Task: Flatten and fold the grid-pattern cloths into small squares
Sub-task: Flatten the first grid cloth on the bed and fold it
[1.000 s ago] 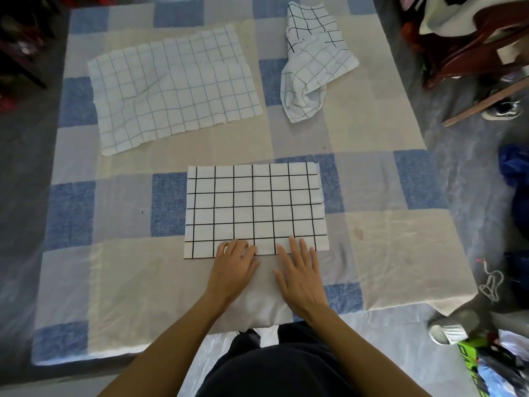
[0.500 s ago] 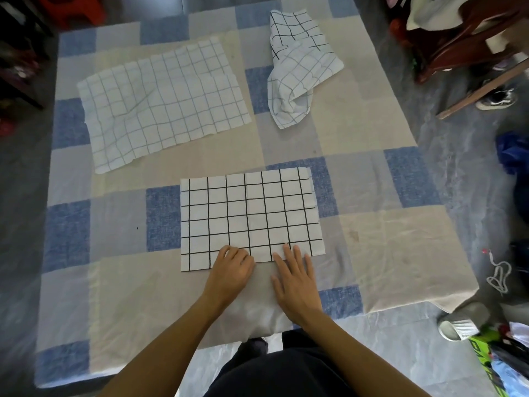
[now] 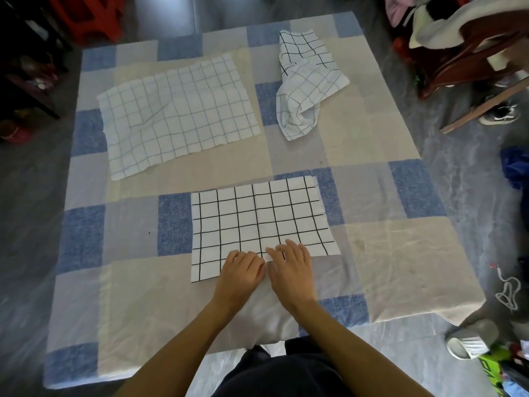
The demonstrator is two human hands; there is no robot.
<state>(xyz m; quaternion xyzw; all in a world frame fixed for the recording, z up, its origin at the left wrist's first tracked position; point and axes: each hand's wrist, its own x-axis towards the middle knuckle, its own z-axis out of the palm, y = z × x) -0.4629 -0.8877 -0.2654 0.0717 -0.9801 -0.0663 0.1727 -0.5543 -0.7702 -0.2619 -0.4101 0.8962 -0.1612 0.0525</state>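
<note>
Both hands meet at the near edge of the folded black-grid cloth (image 3: 257, 222), which lies flat on the bench (image 3: 400, 253) and stretches away from them. The right hand (image 3: 292, 267) rests on it with loosely straight fingers. The left hand (image 3: 243, 272) has its fingers bent over the edge; I cannot tell whether it grips. Well beyond the left hand lies a spread blue-grid cloth (image 3: 177, 116), and beyond the right hand a crumpled grid cloth (image 3: 306, 87).
</note>
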